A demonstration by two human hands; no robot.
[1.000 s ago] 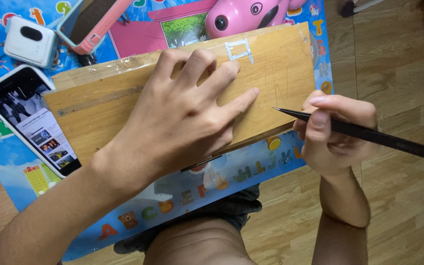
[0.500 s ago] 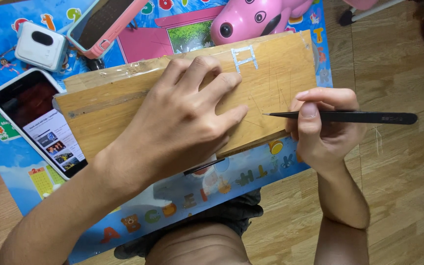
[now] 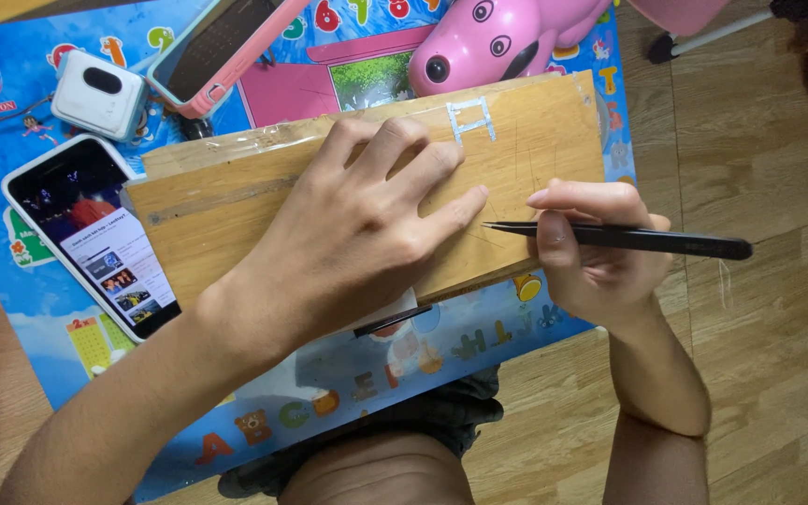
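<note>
Head cam: my right hand (image 3: 600,257) pinches thin, stiff black tweezers (image 3: 624,238) mid-shaft at center-right of frame, light & sharp-tipped I'd say, w/ left hand (image 3: 367,238) spread flat on hard wood board (image 3: 535,150), center frame.

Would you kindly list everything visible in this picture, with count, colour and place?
wooden board: one, tan, centre of mat
small ladder shape: one, white, board's top edge
tweezers: one, black, tip over board
smartphone: one, black, screen lit, left of board
small device: one, white, upper left
pig toy: one, pink, top
alphabet mat: one, blue, on wooden floor
left hand: flat on board
right hand: holding tweezers
</note>
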